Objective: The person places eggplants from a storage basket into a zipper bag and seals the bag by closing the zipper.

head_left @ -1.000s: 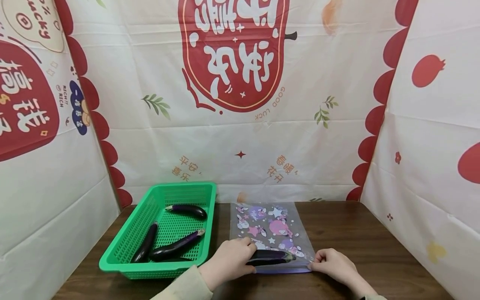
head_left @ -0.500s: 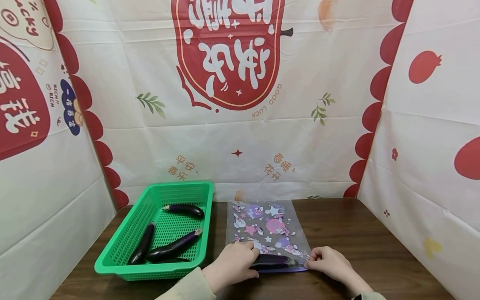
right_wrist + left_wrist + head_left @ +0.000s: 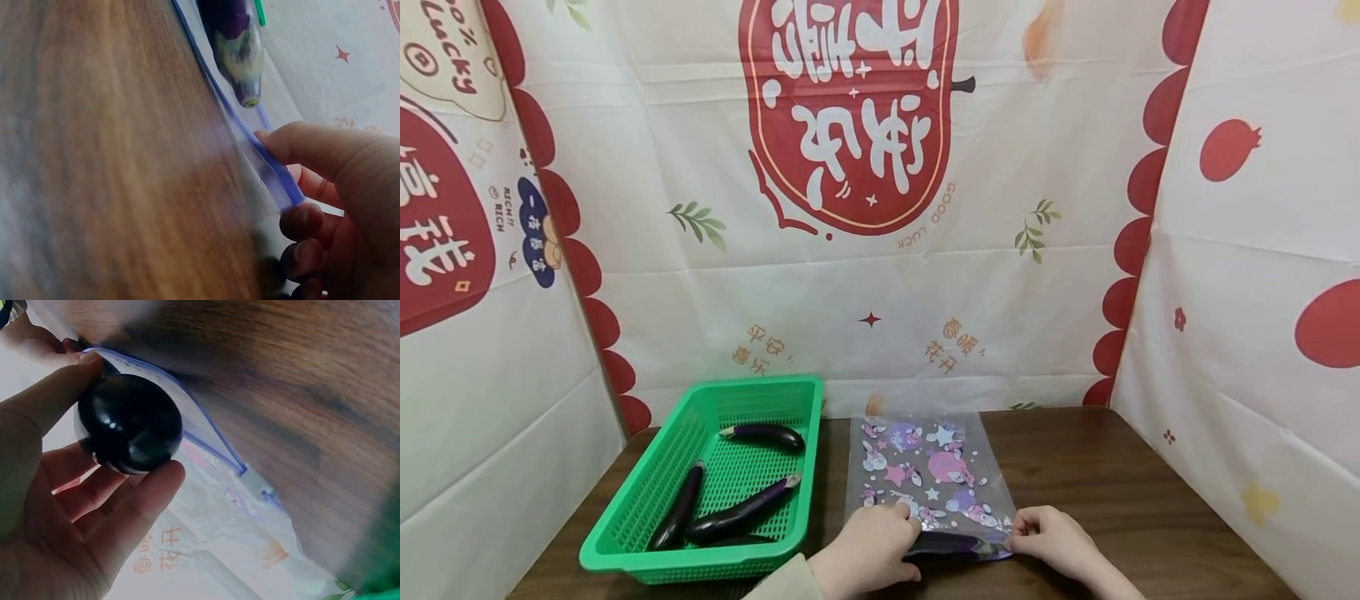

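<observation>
My left hand (image 3: 872, 546) grips the blunt end of a dark purple eggplant (image 3: 943, 544); its rounded black tip (image 3: 130, 422) faces the left wrist camera. The eggplant lies crosswise at the near, open end of a clear zip bag (image 3: 917, 479) printed with pink and purple cartoon figures. The bag's purple zip edges stand apart around it, and a white slider (image 3: 255, 481) shows at one end. My right hand (image 3: 1056, 542) pinches the bag's right corner by the purple zip strip (image 3: 275, 172), just beyond the eggplant's stem end (image 3: 242, 69).
A green plastic basket (image 3: 592, 546) with several eggplants stands to the left of the bag. Brown wooden tabletop (image 3: 1120, 483) extends to the right. Printed white cloth (image 3: 820, 292) hangs at the back and along both sides.
The eggplant has moved from above the bag's near edge to between its sides, its stem end now behind the film. Both hands keep their holds. The head view has shifted slightly.
</observation>
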### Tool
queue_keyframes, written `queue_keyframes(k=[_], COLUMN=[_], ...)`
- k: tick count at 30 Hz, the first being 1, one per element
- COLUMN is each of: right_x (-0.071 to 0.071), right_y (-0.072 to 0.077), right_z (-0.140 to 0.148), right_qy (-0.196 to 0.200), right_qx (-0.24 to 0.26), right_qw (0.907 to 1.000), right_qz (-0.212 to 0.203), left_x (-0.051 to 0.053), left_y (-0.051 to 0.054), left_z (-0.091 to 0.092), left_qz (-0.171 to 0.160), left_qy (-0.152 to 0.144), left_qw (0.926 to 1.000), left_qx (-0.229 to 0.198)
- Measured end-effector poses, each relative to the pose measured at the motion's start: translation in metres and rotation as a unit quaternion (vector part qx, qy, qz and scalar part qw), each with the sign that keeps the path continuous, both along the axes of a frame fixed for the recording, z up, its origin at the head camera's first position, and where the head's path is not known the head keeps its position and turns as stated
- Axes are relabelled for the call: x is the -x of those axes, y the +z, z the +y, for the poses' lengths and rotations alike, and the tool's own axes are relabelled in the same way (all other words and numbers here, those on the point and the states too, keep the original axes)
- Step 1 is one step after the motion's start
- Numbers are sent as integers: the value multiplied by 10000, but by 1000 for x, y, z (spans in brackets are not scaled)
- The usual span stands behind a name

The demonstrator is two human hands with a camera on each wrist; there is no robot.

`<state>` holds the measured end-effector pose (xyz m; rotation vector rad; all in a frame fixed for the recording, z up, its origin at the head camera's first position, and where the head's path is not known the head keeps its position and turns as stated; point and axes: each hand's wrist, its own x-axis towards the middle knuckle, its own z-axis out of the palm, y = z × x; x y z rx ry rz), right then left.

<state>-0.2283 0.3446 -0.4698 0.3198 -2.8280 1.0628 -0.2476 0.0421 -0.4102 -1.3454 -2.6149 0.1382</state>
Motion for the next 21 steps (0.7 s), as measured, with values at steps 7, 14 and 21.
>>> queue_keyframes(k=[7,14,21], right_x=[1,0,1], right_y=[0,0,0], right_z=[0,1,-1], right_qy=[79,-25,-68], right_qx=[93,3,52], right_qw=[9999,9999,9999], right_qz=[121,103,98], left_x=[0,-3,-4], left_y=[-1,0,-4], left_z=[6,15,19], left_qz=[-251,-62,130], left_qy=[62,191,305], left_qw=[9997,9998,9992], left_qx=[-12,-40,-234])
